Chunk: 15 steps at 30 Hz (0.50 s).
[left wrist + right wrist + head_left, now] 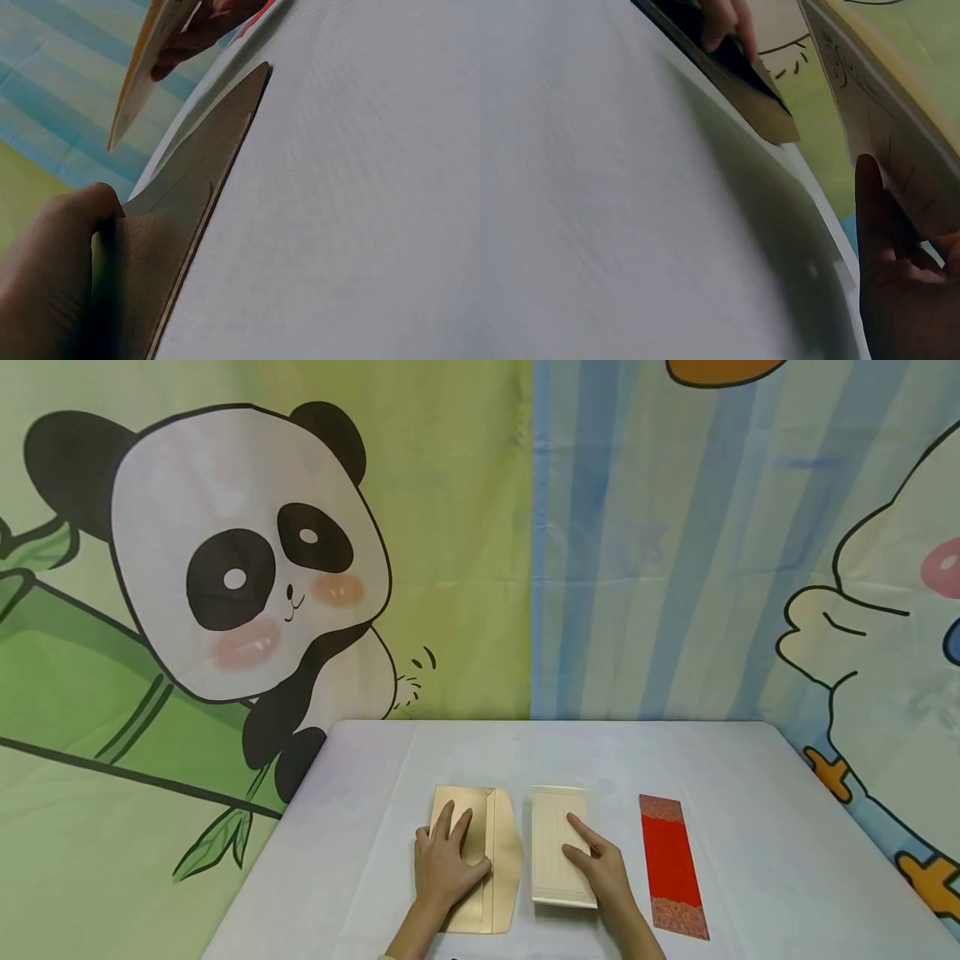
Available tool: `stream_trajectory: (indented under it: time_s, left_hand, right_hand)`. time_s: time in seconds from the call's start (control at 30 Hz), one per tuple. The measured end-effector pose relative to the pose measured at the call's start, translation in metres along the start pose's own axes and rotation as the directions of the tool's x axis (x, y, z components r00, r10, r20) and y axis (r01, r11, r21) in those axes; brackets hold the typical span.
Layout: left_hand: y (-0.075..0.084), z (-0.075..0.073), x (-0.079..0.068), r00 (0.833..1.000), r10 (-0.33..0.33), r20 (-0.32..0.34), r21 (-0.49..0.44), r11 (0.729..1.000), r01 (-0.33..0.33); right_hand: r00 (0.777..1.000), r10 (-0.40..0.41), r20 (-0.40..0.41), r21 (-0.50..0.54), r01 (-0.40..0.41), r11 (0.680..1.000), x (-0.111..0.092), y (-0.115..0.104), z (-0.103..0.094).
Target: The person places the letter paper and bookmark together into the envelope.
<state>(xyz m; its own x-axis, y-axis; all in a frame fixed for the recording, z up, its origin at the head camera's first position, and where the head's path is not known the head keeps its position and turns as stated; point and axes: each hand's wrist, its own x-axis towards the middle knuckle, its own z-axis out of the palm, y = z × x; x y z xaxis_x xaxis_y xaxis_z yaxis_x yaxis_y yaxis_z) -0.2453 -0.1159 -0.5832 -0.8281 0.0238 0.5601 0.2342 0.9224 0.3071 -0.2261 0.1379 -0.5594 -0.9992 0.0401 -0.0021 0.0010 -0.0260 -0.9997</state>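
A gold envelope (504,852) lies upright on the table with its flap to the right. My left hand (448,870) rests on it with spread fingers, the thumb near the flap crease. In the right wrist view, a dark gap shows in the envelope (774,120) beside that hand's fingers. To the right, my right hand (606,870) grips the right edge of a cream card (551,852) with vertical lines. The card is raised off the table. In the right wrist view, the side of the card (874,124) with printed ornament faces the thumb.
A red strip (672,860) with patterned ends lies right of my right hand. White cloth covers the table (375,827). Behind it hangs a curtain (457,568) printed with a panda and other cartoon figures.
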Motion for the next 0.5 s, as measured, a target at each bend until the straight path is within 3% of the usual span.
stream_trajectory:
  time_s: [0.1, 0.23, 0.5]
  left_hand:
    - [0.0, 0.001, 0.001, 1.0, 0.002, -0.008, -0.014, 1.0, -0.002]
    - [0.0, 0.003, 0.001, 1.0, -0.006, 0.004, -0.036, 0.999, 0.007]
    - [-0.001, 0.001, -0.001, 0.996, -0.061, 0.069, -0.058, 0.996, 0.065]
  right_hand:
    - [0.99, -0.059, 0.129, 0.008, 0.059, 0.998, 0.003, 0.002, 0.017]
    - [0.948, -0.119, 0.294, 0.039, 0.113, 0.993, 0.004, 0.007, 0.032]
    - [0.917, -0.134, 0.375, -0.005, 0.147, 0.989, -0.001, 0.002, 0.039]
